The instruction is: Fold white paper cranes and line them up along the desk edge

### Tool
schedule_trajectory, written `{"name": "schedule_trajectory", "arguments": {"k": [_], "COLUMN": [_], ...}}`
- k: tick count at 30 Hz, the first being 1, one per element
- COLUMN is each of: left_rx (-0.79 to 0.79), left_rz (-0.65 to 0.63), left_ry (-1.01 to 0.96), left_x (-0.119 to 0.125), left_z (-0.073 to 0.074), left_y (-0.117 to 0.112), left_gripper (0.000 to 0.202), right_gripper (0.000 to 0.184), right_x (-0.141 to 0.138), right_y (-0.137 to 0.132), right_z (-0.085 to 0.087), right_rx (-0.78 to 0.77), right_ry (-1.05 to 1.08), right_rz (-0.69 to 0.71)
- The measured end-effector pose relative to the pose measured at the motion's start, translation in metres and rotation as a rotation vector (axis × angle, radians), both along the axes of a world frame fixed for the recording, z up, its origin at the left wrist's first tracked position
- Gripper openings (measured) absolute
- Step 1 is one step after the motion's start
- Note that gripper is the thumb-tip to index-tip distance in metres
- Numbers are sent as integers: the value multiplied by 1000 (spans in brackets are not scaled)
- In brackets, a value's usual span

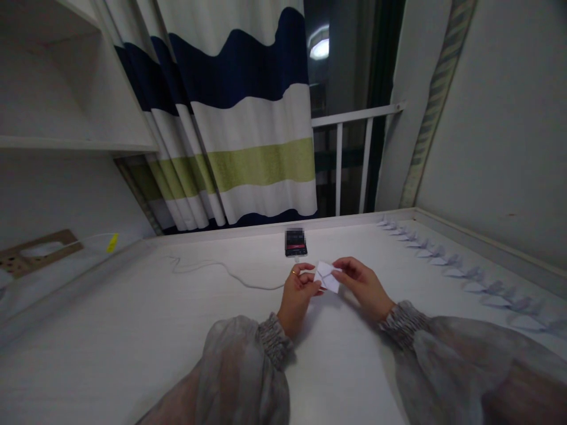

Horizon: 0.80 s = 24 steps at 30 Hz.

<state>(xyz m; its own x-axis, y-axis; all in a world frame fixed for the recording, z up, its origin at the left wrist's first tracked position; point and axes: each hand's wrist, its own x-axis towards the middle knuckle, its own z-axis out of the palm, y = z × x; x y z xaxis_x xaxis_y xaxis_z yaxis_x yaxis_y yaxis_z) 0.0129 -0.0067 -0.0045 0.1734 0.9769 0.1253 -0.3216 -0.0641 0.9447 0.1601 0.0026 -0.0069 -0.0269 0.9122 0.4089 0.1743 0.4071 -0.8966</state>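
Gray sheer sleeves [248,354] are extending from 8 and 4 o'clock toward a folded white paper piece [326,277], suspended over the tabletop [155,342]. The left hand [299,293] is pinching its left edge, thumb against fingers; the right hand [364,287] is likewise pinching its upper-right side. Clean folding is requiring aligned edges and flat creases. The paper is looking small and angular, seams crossing its face. A smartphone [295,245] is lying at 10 o'clock, a cable [266,288] is trailing at 9, and folded-paper figures [460,273] are forming a row from 2 to 3.
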Motion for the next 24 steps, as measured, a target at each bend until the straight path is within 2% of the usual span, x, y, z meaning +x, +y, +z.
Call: {"name": "schedule_trajectory", "arguments": {"k": [2, 5, 8, 11, 14, 18, 21, 24], "left_rx": [-7, 9, 46, 80, 109, 140, 119, 73], "left_rz": [-49, -57, 25, 145, 215, 259, 240, 213], "left_ry": [31, 69, 94, 142, 195, 225, 225, 180], "left_x": [2, 3, 2, 0, 0, 1, 2, 2], "left_z": [-1, -4, -4, -3, -2, -3, -2, 1], "left_y": [-1, 1, 4, 5, 5, 6, 6, 3], "left_gripper": [43, 38, 30, 24, 22, 24, 27, 25], "right_gripper": [25, 25, 24, 38, 48, 41, 30, 19], "right_x": [0, -2, -6, -11, -16, -18, -16, -13], "right_y": [2, 0, -7, -14, -17, -17, -17, -19], "right_z": [-2, -3, 0, 3, 3, 0, 2, 7], "right_rx": [-26, -1, 117, 267, 286, 212, 148, 149], "right_ry": [40, 13, -96, -249, -315, -344, -354, -370], "right_rz": [26, 66, 23, -43, -80, -73, -55, -75]}}
